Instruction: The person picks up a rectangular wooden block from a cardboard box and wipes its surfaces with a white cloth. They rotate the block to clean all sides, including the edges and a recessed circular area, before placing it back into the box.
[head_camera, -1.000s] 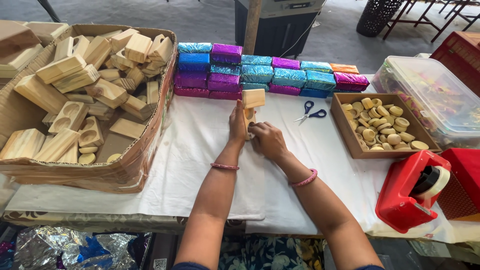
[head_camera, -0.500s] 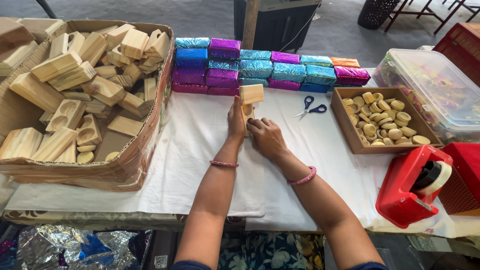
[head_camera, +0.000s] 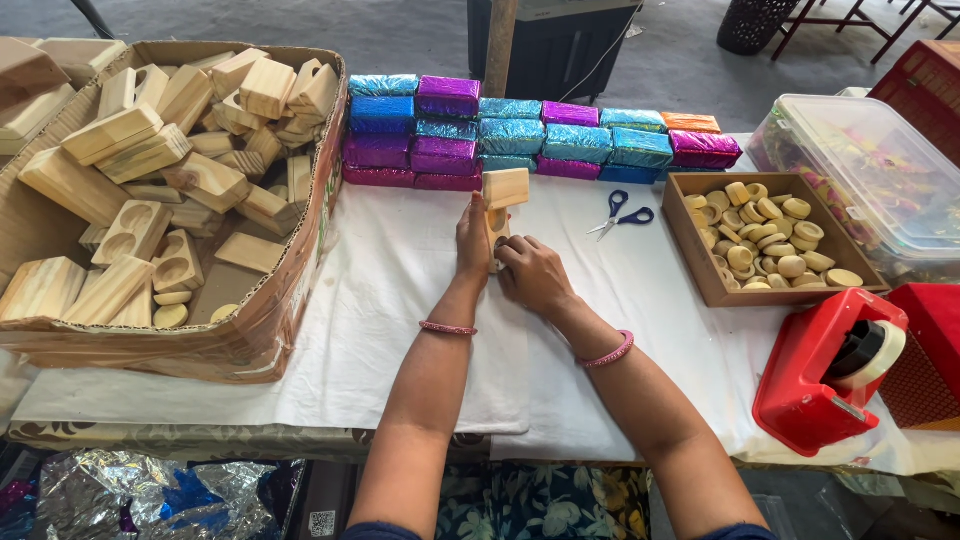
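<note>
In the head view, the left hand (head_camera: 474, 243) stands flat against the left side of an upright wooden block (head_camera: 500, 205), fingers straight and pressed to it, while the right hand (head_camera: 532, 274) curls around the block's near lower end, grasping it. The block rises from the white cloth (head_camera: 390, 300) that covers the worktop, its pale top end level with the near edge of a wall of foil-wrapped packets (head_camera: 520, 140) in blue, purple, teal and orange stacked along the far side. Just right of the block lie blue-handled scissors (head_camera: 622, 217), apart from both hands. Farther right sits a shallow brown tray (head_camera: 700, 270) of round wooden discs, and near it a red tape dispenser (head_camera: 825, 372) close to the worktop's near edge. At left, a cardboard box (head_camera: 270, 320) heaped with wooden blocks borders the cloth. Bare cloth lies open to the near left of the hands.
</note>
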